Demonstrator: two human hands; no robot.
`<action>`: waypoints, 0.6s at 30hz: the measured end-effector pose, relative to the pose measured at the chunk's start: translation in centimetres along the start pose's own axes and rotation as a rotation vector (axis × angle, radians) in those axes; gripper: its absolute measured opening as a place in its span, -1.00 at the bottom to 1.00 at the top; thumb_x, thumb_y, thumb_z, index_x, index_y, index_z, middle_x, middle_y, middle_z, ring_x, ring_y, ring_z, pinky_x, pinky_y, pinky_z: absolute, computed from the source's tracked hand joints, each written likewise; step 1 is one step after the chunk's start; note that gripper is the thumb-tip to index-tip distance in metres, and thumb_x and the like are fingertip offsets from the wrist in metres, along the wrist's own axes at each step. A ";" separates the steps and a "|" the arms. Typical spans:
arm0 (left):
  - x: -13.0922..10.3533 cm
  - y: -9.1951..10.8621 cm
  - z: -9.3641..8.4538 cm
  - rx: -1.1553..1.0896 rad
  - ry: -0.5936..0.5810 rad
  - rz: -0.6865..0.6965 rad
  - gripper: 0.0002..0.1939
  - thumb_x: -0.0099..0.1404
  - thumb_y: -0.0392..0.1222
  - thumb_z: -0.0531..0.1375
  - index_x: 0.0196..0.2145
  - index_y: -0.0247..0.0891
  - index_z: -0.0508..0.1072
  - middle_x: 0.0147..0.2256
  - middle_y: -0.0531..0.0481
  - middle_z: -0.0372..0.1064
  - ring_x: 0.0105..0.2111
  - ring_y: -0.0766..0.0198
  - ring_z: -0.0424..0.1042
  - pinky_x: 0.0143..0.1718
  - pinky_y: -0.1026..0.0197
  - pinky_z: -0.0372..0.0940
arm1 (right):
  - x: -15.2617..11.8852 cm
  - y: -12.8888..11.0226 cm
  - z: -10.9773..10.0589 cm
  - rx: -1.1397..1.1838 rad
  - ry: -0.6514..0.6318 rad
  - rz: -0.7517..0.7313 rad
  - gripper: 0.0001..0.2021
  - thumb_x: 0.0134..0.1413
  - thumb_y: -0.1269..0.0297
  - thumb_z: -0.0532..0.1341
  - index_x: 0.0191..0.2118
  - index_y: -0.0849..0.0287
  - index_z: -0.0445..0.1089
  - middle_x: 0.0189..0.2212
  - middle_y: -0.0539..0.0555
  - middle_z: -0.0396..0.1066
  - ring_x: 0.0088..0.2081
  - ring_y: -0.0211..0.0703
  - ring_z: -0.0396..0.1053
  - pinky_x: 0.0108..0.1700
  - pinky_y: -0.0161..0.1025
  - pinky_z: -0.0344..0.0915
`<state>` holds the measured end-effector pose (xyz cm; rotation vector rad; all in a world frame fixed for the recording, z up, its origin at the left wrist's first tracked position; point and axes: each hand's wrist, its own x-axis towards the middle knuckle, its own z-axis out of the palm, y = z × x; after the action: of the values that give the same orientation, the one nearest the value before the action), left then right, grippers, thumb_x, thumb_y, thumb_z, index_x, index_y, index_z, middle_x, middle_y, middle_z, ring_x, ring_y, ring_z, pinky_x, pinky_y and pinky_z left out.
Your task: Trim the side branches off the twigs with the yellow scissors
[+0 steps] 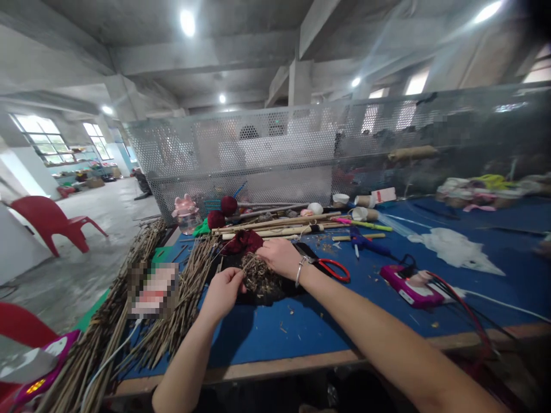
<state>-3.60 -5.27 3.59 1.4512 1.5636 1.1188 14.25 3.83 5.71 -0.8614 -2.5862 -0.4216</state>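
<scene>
In the middle of the blue table lies a tangled clump of dry brown plant bits (259, 276), resting on a black sheet (253, 299). My left hand (224, 291) is at the clump's left edge, thumb and forefinger pinched together; what sits between them is too small to make out. From the upper right my right hand (282, 259), a silver bracelet at its wrist, reaches over the clump with bent fingers. Its fingertips touch the clump and are partly hidden. Dark red cloth or yarn (243, 242) lies just behind. Red-handled scissors (331, 268) lie to the right.
Bundled thin twigs (189, 275) cover the table's left side. Sticks (275, 226) and dark red balls (216, 218) line the back. At right are a blue glue gun (365, 244), a purple power strip (411, 287) with cords, and white plastic (456, 249). A perforated metal screen (284, 155) stands behind.
</scene>
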 end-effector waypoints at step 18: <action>4.7 0.4 3.4 -0.507 -0.110 0.047 -0.65 0.08 0.06 0.14 -0.37 -0.31 0.29 -0.58 0.08 0.32 -0.74 0.50 0.18 -0.76 0.44 -0.01 | 0.9 -0.7 3.0 0.930 0.283 0.556 -0.61 -0.16 0.38 0.20 -0.09 0.16 0.27 -0.49 -0.07 0.29 -0.56 -0.36 0.15 -0.47 -0.37 0.15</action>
<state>-0.85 -0.22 2.99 1.1827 1.0699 1.3213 12.39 4.91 3.35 -0.9806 -1.8210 0.7094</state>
